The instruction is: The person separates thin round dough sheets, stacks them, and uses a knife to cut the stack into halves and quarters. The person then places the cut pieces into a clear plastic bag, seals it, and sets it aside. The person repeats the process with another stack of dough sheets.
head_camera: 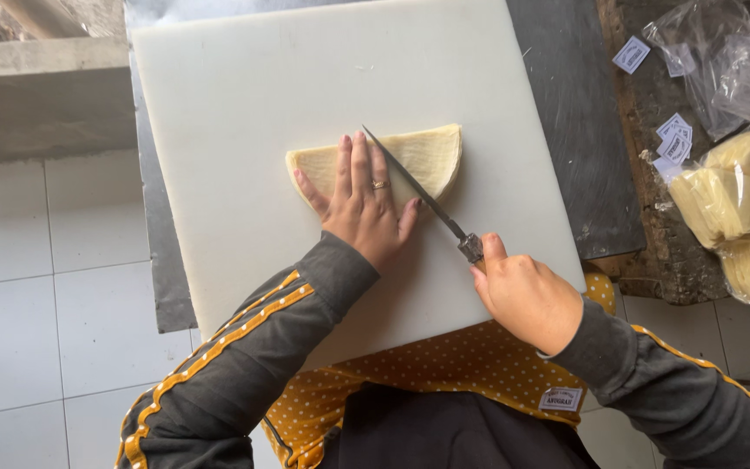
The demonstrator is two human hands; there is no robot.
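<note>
A pale yellow half-round stack of thin flat dough sheets (431,156) lies on a large white cutting board (236,104). My left hand (358,204), with a ring on one finger, presses flat on the left part of the stack. My right hand (523,295) grips the handle of a slim knife (414,187). The blade runs diagonally up and left across the stack, right beside my left fingers, with its tip near the stack's top edge.
The board rests on a dark metal sheet (579,113) over a white tiled floor (36,287). At the right, more pale yellow sheet stacks (740,204) lie in clear plastic bags (722,61) with small paper labels (674,143) on a worn wooden surface. A concrete ledge (36,95) is at the upper left.
</note>
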